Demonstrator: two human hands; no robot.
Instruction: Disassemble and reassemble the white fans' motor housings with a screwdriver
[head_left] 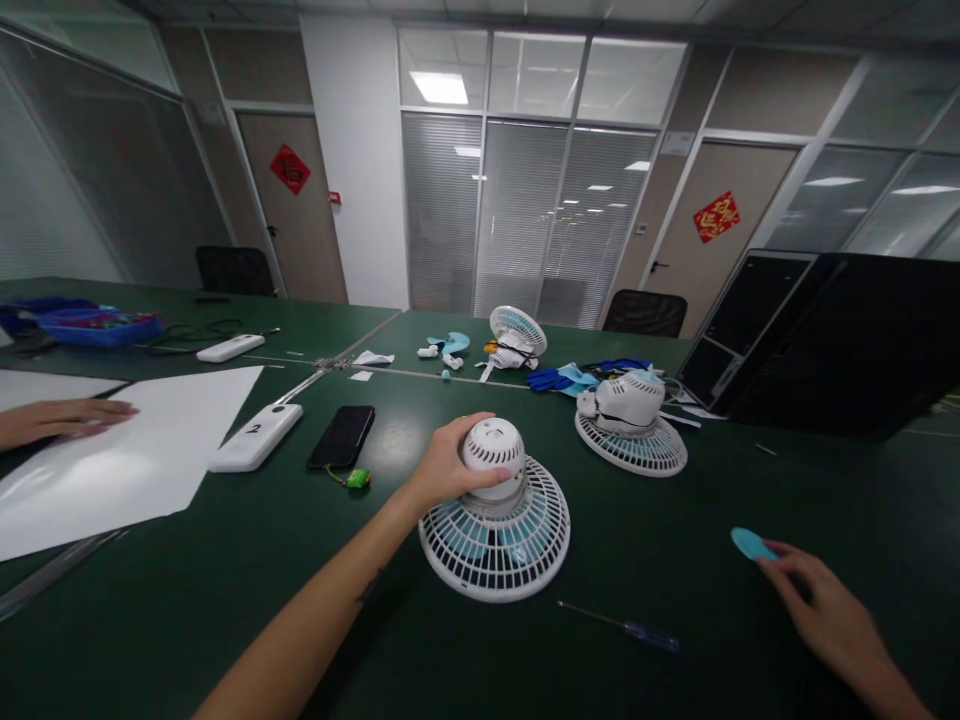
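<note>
My left hand (450,465) is wrapped round the white motor housing of a small fan (495,545). The fan lies with its round grille down on the table, and light blue blades show through the slats. Off to the right, my right hand (821,595) pinches a flat, round, light blue disc (752,544) between thumb and fingers, above the table. Between the two hands, nearer to me, lies a screwdriver (626,627) with a clear bluish handle, its tip pointing left toward the fan.
Two more fans stand behind, a grille-down fan (634,440) and a tilted fan (517,340). Blue gloves (551,380), a phone (341,437), a white power strip (256,438) and a large black case (840,340) surround them. At left, another person's hand (71,418) rests on white sheets.
</note>
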